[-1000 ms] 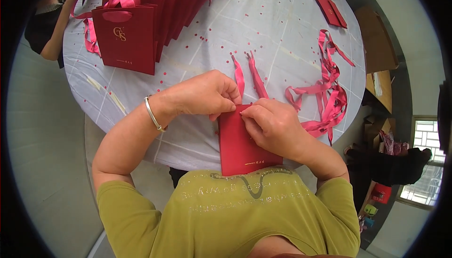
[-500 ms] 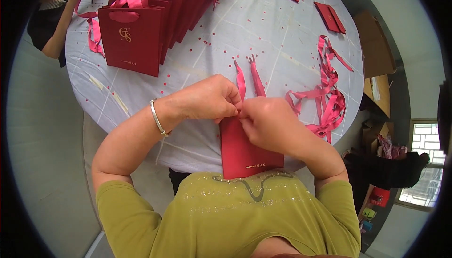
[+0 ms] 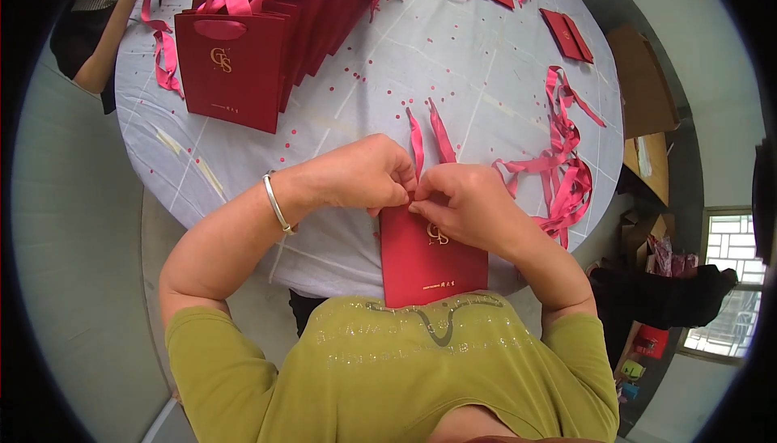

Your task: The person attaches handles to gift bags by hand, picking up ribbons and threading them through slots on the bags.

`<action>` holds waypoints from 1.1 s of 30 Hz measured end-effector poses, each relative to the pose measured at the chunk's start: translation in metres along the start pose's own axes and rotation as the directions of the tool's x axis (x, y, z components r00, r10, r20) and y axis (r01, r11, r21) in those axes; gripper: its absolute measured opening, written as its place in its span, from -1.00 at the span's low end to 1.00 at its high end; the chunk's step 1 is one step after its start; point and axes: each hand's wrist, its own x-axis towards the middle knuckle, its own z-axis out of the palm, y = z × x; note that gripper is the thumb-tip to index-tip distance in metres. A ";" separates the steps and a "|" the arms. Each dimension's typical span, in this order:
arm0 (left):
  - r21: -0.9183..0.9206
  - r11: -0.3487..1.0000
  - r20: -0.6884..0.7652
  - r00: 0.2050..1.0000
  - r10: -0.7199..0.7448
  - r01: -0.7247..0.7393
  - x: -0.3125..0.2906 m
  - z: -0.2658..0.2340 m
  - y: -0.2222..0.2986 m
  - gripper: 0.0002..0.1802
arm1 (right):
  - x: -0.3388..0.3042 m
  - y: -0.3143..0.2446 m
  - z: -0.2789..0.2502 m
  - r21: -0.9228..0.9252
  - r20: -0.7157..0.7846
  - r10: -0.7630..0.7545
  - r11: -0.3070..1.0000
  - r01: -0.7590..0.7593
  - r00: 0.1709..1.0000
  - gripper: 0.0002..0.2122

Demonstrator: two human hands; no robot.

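Observation:
A red paper gift bag (image 3: 433, 269) lies flat at the table's near edge, its lower end against my shirt. Two pink ribbon ends (image 3: 416, 139) stick out beyond its top edge toward the table's middle. My left hand (image 3: 374, 172), with a silver bangle at the wrist, pinches the ribbon at the bag's top left. Right beside it, my right hand (image 3: 465, 200) has thumb and forefinger pinched at the same spot, on something too small to make out. The fingers hide the place where ribbon and bag meet.
Red gift bags with ribbon handles (image 3: 231, 71) stand in a packed row at the far left. Loose pink ribbons (image 3: 566, 176) lie in a heap on the right. Flat red bags (image 3: 566, 34) rest farther back. Small red paper dots dot the white tablecloth (image 3: 324, 111). Another person's arm (image 3: 109, 38) shows at upper left.
My right hand has turned and drawn slightly back, uncovering the gold emblem on the bag. Its fingers now show in a pinch. My left hand has barely moved.

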 end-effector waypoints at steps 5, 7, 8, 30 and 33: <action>-0.045 0.998 -0.039 0.999 0.037 -0.039 -0.005 0.003 0.004 -0.90 | -0.001 0.006 -0.013 0.167 -0.063 -0.113 0.978 0.122 0.992 -0.84; -0.027 0.998 -0.060 0.997 0.047 -0.048 -0.007 0.004 0.008 -0.90 | 0.001 0.002 -0.026 0.385 0.048 0.181 0.904 -0.186 0.982 -0.89; 0.001 1.000 -0.084 0.996 0.030 -0.030 -0.009 0.005 0.013 -0.89 | 0.001 0.012 -0.027 0.380 0.008 0.144 0.915 -0.136 0.990 -0.89; 0.583 0.704 -0.220 0.756 0.617 -0.406 -0.015 0.036 0.010 -0.79 | 0.058 0.048 -0.015 0.463 0.756 0.052 0.663 -0.589 0.653 -0.85; 0.631 0.674 -0.140 0.798 0.586 -0.385 -0.016 0.033 0.014 -0.78 | 0.056 0.047 -0.013 0.483 0.725 0.121 0.612 -0.626 0.678 -0.81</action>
